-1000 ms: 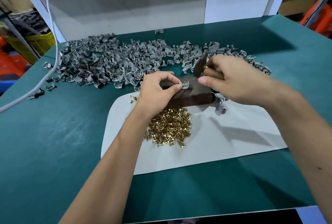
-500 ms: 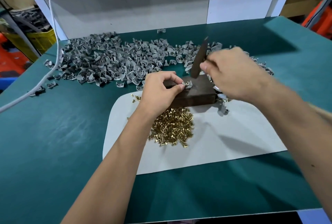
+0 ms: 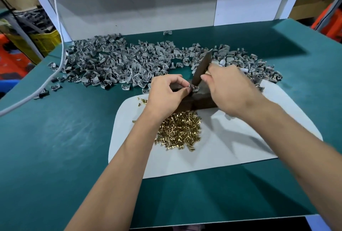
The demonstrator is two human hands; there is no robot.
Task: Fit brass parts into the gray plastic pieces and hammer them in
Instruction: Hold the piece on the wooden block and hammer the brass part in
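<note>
Now left fingers point(image 3: 182, 84) pinch gray piece point(image 3: 190, 88); right fingers point(image 3: 206, 77) grip hammer point(image 3: 202, 67).

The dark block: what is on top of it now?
On the dark block, the left hand pinches a gray piece under the hammer. Any brass part is hidden.

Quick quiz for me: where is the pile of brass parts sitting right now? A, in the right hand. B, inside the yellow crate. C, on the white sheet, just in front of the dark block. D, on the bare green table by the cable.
C: the brass parts lie heaped on the white sheet, on the near side of the dark block where both hands work.
</note>
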